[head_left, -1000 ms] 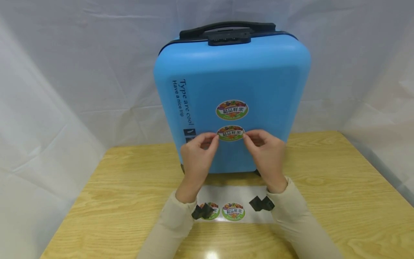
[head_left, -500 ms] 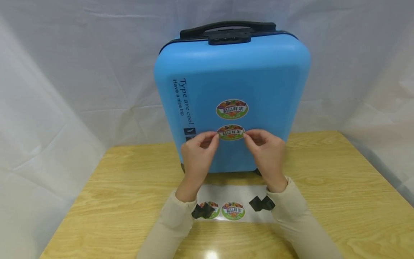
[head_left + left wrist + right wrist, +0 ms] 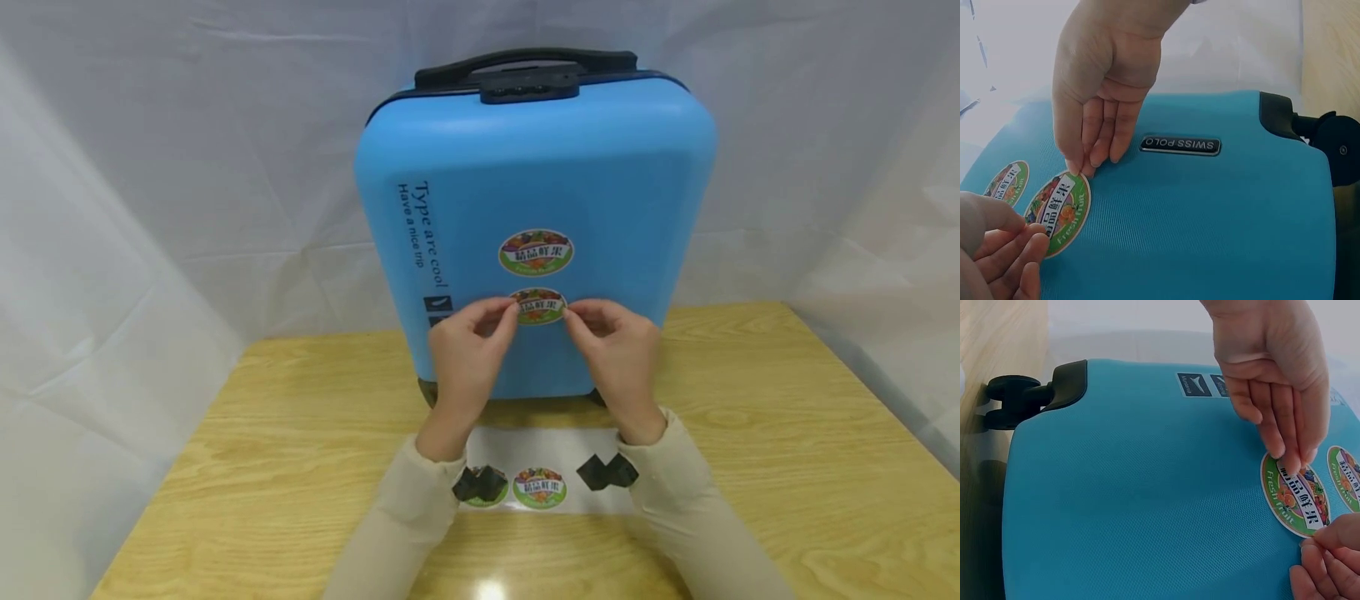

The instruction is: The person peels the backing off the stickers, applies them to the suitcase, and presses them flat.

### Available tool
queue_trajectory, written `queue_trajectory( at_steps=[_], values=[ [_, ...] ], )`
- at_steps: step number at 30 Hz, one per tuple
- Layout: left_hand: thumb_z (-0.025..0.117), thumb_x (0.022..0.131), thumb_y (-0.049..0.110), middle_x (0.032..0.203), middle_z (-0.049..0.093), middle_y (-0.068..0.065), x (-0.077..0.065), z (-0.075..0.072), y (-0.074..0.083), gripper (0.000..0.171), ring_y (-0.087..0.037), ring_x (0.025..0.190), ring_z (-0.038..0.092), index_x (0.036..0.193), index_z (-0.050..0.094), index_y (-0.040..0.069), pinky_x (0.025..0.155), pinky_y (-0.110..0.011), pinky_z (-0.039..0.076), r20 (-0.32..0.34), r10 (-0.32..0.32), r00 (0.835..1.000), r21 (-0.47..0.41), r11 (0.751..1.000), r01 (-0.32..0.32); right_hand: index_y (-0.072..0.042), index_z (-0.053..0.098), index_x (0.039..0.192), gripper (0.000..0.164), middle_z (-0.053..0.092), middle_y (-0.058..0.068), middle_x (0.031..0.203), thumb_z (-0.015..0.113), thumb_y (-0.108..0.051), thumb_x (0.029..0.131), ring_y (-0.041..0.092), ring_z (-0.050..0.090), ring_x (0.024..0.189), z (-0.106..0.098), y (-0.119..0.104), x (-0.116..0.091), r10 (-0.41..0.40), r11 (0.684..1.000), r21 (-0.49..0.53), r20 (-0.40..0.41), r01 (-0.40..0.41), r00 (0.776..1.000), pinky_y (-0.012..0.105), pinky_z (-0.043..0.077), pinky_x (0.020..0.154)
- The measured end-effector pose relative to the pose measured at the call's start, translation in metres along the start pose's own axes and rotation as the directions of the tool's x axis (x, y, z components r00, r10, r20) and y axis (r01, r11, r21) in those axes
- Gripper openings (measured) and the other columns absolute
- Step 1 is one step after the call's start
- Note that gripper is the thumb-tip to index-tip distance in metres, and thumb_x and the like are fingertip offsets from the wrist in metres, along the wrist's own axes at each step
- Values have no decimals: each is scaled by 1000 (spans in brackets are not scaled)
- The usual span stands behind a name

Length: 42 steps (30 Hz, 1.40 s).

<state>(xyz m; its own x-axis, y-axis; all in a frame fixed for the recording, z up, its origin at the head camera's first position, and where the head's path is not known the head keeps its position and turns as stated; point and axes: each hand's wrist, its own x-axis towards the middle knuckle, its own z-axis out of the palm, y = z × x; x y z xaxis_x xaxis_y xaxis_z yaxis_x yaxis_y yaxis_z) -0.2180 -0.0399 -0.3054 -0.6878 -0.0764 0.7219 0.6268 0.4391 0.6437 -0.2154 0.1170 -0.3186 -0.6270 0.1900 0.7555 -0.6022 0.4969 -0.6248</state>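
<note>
An oval fruit sticker (image 3: pixel 542 308) with a green rim lies against the front of the blue suitcase (image 3: pixel 622 200). My left hand (image 3: pixel 471 358) rests its fingertips on the sticker's left part; in the right wrist view the left hand's fingers (image 3: pixel 1272 428) reach down fairly straight over its print. At the opposite end, my right hand (image 3: pixel 622 358) pinches the sticker's edge between thumb and index finger. A second matching sticker (image 3: pixel 536 252) sits flat just above. Both hands cover parts of the lower sticker's ends.
The suitcase stands upright on a wooden table (image 3: pixel 787 433) before a white cloth (image 3: pixel 225 125). In front of it lies a white backing sheet (image 3: pixel 502 446) with another fruit sticker (image 3: pixel 540 488) and one partly covered by the left wrist's black camera mount (image 3: pixel 480 483).
My left hand has slid slightly right, from the sticker's left edge onto its face. The right hand stays at the right edge.
</note>
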Motion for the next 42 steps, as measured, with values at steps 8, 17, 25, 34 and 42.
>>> queue_trajectory(
  at_steps=[8, 17, 25, 34, 42],
  values=[
    [67, 88, 16, 88, 72, -8, 2, 4, 4, 17, -11, 69, 66, 96, 74, 3, 60, -21, 54, 69, -37, 997, -78, 996, 42, 1, 74, 86, 12, 71, 12, 78, 73, -10, 82, 18, 66, 62, 0, 1, 0, -9, 1000, -1, 9, 9, 1000, 8, 45, 59],
    [67, 88, 15, 90, 72, -6, 4, 12, 12, 16, -9, 71, 66, 96, 74, 4, 62, -20, 54, 116, -57, 992, -107, 992, 70, 1, 74, 86, 13, 72, 11, 78, 73, -11, 82, 19, 66, 62, 0, 2, 0, 16, 999, 35, 15, -17, 1000, 10, 46, 57],
    [66, 89, 16, 89, 73, -5, 5, 18, 16, 15, -7, 69, 66, 96, 74, 5, 62, -19, 53, 139, -39, 990, -102, 993, 54, -1, 75, 86, 12, 72, 9, 77, 72, -12, 83, 17, 65, 61, -2, 2, 0, 32, 999, 31, 15, -33, 999, 11, 46, 56],
    [66, 89, 18, 90, 73, -3, 6, 23, 19, 15, -7, 71, 66, 94, 75, 7, 63, -17, 52, 165, -33, 986, -50, 998, 42, 5, 73, 85, 8, 70, 16, 74, 70, -3, 83, 4, 57, 54, -6, -12, 2, 83, 995, 60, 18, -84, 996, 12, 43, 51],
    [66, 89, 17, 90, 73, -4, 2, 27, 18, 15, -8, 72, 66, 97, 74, 7, 62, -16, 52, 184, -38, 982, 7, 999, 38, 11, 70, 83, 8, 68, 23, 74, 69, 4, 81, 1, 57, 54, -13, -33, 5, 81, 994, 69, 23, -82, 996, 13, 44, 51]
  ],
)
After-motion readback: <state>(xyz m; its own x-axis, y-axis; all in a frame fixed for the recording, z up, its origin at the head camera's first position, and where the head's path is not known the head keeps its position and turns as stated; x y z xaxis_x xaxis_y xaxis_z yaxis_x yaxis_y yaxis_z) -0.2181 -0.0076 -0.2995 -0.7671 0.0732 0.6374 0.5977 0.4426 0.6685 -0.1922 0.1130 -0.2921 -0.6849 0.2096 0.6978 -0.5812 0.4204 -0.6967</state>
